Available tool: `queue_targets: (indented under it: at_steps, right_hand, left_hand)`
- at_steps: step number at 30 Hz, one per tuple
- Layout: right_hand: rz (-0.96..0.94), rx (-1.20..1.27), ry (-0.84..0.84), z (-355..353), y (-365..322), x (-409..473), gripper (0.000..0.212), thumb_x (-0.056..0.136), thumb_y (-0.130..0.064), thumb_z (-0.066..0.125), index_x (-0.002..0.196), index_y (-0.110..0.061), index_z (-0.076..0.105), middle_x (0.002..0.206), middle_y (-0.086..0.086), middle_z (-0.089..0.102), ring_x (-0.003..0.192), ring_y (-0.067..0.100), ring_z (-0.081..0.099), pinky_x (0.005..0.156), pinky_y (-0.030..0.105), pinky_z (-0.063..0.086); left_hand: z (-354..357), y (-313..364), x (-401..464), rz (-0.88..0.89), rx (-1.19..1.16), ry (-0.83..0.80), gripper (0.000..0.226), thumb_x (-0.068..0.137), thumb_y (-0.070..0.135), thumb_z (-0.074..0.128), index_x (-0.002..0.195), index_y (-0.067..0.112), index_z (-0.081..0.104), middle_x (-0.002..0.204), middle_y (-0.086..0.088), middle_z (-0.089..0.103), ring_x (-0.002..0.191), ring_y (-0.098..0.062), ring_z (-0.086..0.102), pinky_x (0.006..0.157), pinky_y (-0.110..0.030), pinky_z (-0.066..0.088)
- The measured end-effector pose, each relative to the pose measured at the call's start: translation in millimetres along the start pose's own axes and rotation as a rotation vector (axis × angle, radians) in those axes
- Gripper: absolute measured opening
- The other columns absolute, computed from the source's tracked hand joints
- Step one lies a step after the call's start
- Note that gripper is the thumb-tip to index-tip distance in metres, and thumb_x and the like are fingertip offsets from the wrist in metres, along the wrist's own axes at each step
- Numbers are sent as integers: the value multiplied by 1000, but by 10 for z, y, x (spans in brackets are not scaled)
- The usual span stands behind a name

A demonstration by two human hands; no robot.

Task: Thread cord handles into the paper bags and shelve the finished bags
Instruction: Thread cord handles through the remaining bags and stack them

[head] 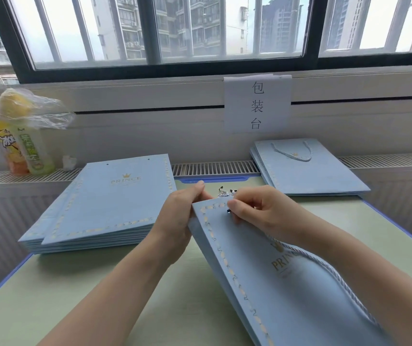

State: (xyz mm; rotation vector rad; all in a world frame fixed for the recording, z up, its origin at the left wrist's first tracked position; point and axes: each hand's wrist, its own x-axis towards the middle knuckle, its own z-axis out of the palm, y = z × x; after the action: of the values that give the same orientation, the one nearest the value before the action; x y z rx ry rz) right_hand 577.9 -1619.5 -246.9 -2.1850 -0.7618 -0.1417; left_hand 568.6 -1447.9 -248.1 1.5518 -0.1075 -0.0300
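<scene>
A light blue paper bag [270,290] with gold "PRINCE" print lies tilted in front of me. My left hand [177,221] grips its top left corner. At a hole near the top edge, my right hand [257,211] pinches the dark tip of a pale blue cord [329,268]. The cord trails down across the bag's face to the lower right. Loose cords with dark tips [226,192] lie just behind the bag's top edge, mostly hidden.
A stack of flat bags without handles [110,203] lies at the left on the green table [80,295]. At the back right sits a small pile of bags with cord handles [310,171]. Drink bottles under a plastic bag [22,136] stand on the sill, far left.
</scene>
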Motion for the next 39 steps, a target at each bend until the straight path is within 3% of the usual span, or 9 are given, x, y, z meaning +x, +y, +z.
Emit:
queue_targets:
  at_steps: [4, 9, 19, 24, 33, 39]
  right_hand:
    - [-16, -44, 23, 7, 40, 4, 25, 88, -33, 62, 67, -25, 52, 61, -12, 44, 57, 3, 38, 56, 18, 32]
    - [-5, 41, 62, -11, 52, 21, 20, 79, -31, 73, 78, -23, 54, 60, -22, 49, 58, 0, 42, 57, 12, 36]
    - [-60, 183, 11, -12, -95, -15, 20, 78, -16, 75, 72, -16, 56, 65, -8, 47, 56, -1, 39, 56, 10, 34]
    - [-62, 152, -4, -40, -132, -39, 17, 80, -17, 73, 72, -15, 58, 65, -11, 49, 54, -3, 43, 55, 7, 33]
    - [2, 132, -85, -68, -113, -46, 19, 86, -19, 67, 71, -15, 56, 64, -9, 50, 49, -3, 45, 53, 7, 33]
    - [42, 43, -204, -26, -108, -56, 10, 85, -18, 70, 84, -11, 62, 70, -9, 56, 52, -6, 49, 54, 7, 36]
  left_hand:
    - [-52, 9, 19, -29, 16, -116, 24, 85, 21, 56, 66, 6, 52, 59, -7, 50, 57, -19, 49, 56, -25, 39]
    - [-140, 28, 21, -60, 66, -260, 9, 72, 13, 50, 69, 7, 56, 65, -7, 51, 61, -17, 51, 56, -24, 41]
    - [-338, 44, 98, -151, -35, -628, 19, 63, 19, 68, 79, 11, 60, 76, -11, 59, 61, -20, 58, 54, -26, 46]
    - [-328, 50, 107, -128, -26, -593, 9, 66, 11, 64, 74, 12, 62, 72, -9, 61, 57, -18, 60, 50, -23, 47]
    - [-246, 53, 90, -149, 40, -419, 5, 71, 14, 60, 75, 16, 61, 74, -12, 59, 56, -21, 57, 46, -23, 45]
    - [-253, 23, 104, -84, 103, -314, 11, 71, 18, 64, 79, 22, 69, 75, -12, 65, 60, -20, 61, 55, -27, 50]
